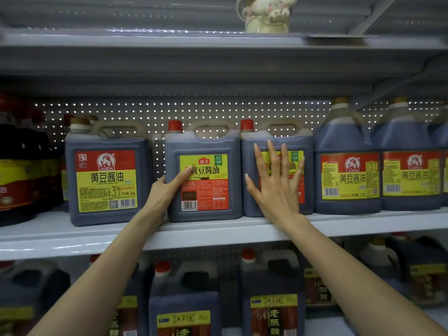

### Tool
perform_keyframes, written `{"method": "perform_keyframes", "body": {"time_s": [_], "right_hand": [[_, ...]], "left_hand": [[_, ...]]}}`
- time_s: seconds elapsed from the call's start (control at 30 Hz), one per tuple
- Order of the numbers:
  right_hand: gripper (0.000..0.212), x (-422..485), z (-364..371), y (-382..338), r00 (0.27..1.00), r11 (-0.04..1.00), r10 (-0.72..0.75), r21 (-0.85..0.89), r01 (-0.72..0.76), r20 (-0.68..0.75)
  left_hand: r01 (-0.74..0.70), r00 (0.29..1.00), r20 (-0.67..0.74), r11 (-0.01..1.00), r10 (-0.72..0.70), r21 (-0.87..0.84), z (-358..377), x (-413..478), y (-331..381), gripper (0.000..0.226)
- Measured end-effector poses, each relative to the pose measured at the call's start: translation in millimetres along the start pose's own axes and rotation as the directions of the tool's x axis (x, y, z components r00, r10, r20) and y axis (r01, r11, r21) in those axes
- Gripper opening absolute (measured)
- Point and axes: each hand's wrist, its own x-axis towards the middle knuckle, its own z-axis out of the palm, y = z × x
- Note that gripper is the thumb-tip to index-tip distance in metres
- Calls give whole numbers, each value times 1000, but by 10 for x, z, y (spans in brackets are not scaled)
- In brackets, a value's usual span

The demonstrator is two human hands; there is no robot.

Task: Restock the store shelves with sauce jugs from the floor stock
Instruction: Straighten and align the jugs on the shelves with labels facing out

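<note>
The restocking looked well advanced on this level. A red-capped soy sauce jug (208, 190) stood upright at the front of the middle shelf (72, 238), label facing out. Touching its right side stood a second red-capped jug (306, 144) of the same brand.

The left hand (167, 190) grasped the soy sauce jug's left edge, thumb across the label. Its other fingers wrapped round the side, out of sight. The right hand (276, 180) lay flat on the second jug's front with fingers spread and released, pressing rather than holding. This was probably a squaring-up of jugs already placed.

The floor stock was not in view, so how much remained could not be told.

Left of the soy sauce jug, across a narrow gap showing the pegboard back (157, 112), stood a gold-capped jug (106, 180). Right of the second jug, rounder gold-capped jugs (346, 170) pressed close, leaving no free front space that way. Below the soy sauce jug, a lower shelf held vinegar jugs (186, 306). Above it sat a ceramic figure (266, 13).
</note>
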Motion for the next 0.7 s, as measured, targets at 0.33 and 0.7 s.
{"method": "perform_keyframes", "body": {"time_s": [0.33,0.7], "right_hand": [[82,-124,-383,-251,981,915,27,391,-102,194],[84,-421,-727,-677,970,779,-20,612,-137,243]], "left_hand": [[-283,949,-30,888,314,363,48,-600,62,78],[-338,886,-26,682,463,649,-387,-1172,30,79]]}}
